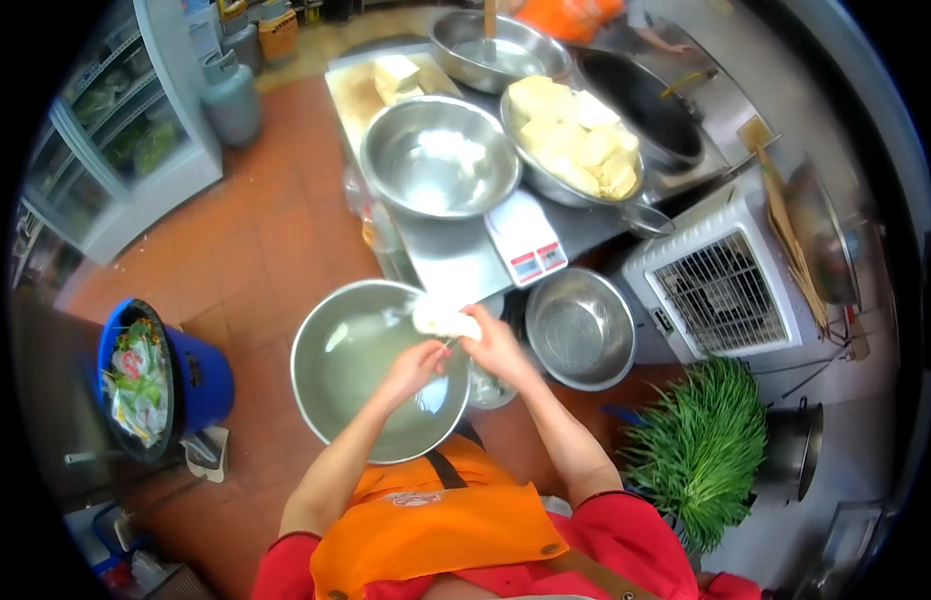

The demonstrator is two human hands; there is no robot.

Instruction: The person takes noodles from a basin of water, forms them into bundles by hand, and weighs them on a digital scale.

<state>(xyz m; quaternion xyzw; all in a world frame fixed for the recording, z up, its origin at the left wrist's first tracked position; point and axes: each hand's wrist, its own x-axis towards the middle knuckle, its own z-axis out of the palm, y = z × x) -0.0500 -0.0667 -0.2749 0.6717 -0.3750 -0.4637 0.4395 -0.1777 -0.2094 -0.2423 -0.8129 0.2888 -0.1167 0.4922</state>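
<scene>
- While we stand over a large metal bowl, our right hand grips a white item; we cannot tell what it is;
- our left hand has its fingers bunched just below the white item; we cannot tell whether they pinch its lower end;
- the white item is over the right-hand part of the large metal bowl's rim; pale liquid stands in that bowl;
- ahead of us, a white scale sits at the near edge of the counter; beyond it we see a shiny basin and, to its right, a bowl heaped with pale yellow blocks;
- to our right, a smaller steel bowl sits below the counter; near it we see a white slatted unit and long green leaves;
- to our left, a blue bin holds scraps;
- we wear an orange apron over red clothing.
</scene>
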